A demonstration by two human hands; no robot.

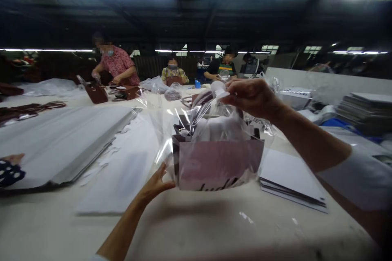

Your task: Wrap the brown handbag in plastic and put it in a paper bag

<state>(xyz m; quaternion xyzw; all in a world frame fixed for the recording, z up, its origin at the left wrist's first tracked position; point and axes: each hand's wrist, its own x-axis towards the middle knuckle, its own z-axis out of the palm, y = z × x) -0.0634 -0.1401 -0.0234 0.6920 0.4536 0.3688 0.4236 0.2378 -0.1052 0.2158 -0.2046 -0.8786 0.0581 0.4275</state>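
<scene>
A handbag (pixel 220 130) with a pink card (pixel 220 159) on its front hangs just above the table inside a clear plastic bag (pixel 163 153). Dark lettering shows at the card's lower edge. White wrapping covers the handbag's handle (pixel 218 89), and my right hand (pixel 252 94) is closed on that at the top. My left hand (pixel 157 183) is at the lower left corner of the plastic, thumb and fingers apart; whether it touches the plastic I cannot tell.
White sheets (pixel 122 175) and a wide padded stack (pixel 61 142) lie left. White boards (pixel 290 175) lie right, grey ones (pixel 361 110) behind. Another person's hand (pixel 14 158) rests at the left edge. Several people work across the table, one with a brown bag (pixel 97 93).
</scene>
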